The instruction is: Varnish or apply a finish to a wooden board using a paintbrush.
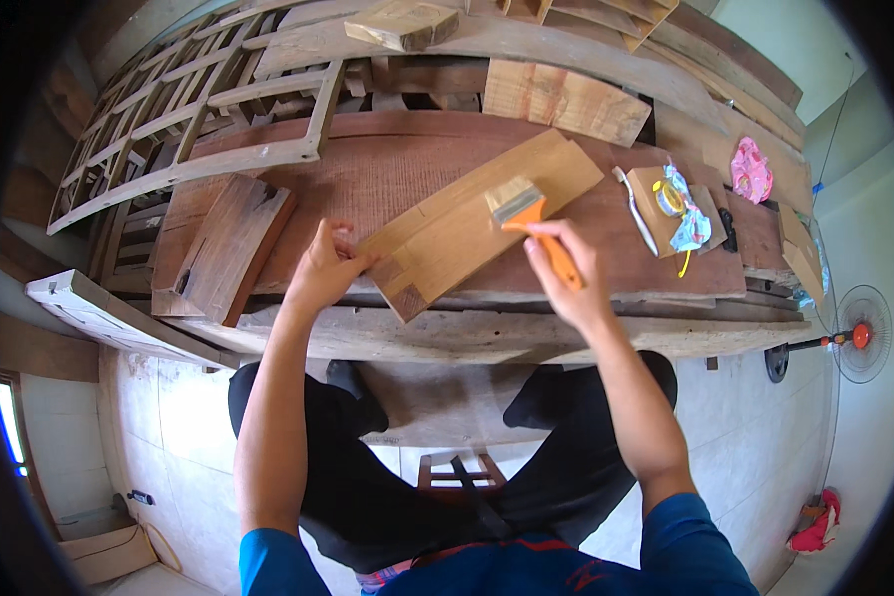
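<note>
My right hand grips the orange handle of a flat paintbrush. The brush's pale bristles lie over the upper face of a long light-brown wooden board. This board rests slantwise on a wide reddish-brown plank, its near left end showing a darker patch. At that end is my left hand, its thumb stretched to the board's edge and its fingers loosely bent, apart from the thumb. To the left of this hand lies a thick dark wooden block.
On the right lie a toothbrush, a yellow tape roll on crumpled blue wrapping, and a pink cloth. A slatted wooden frame leans at far left. More planks sit behind. A fan stands at right.
</note>
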